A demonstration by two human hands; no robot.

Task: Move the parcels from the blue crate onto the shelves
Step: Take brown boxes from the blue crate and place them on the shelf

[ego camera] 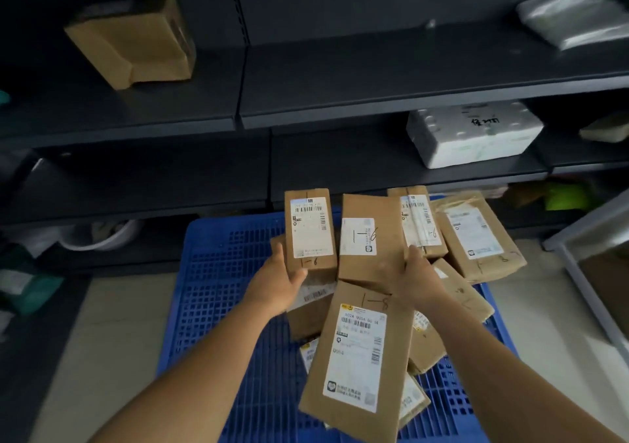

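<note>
Several brown cardboard parcels with white labels lie piled on the blue crate below the dark shelves. My left hand grips the lower end of an upright parcel marked 1-6. My right hand holds the right edge of a middle parcel, also marked 1-6. A long parcel marked 1-8 lies nearest me, over others. More parcels sit at the crate's far right.
A brown box lies on the upper left shelf and a silver bag at the upper right. A white foam box sits on the middle shelf. Green bags lie at the left. A metal frame stands at the right.
</note>
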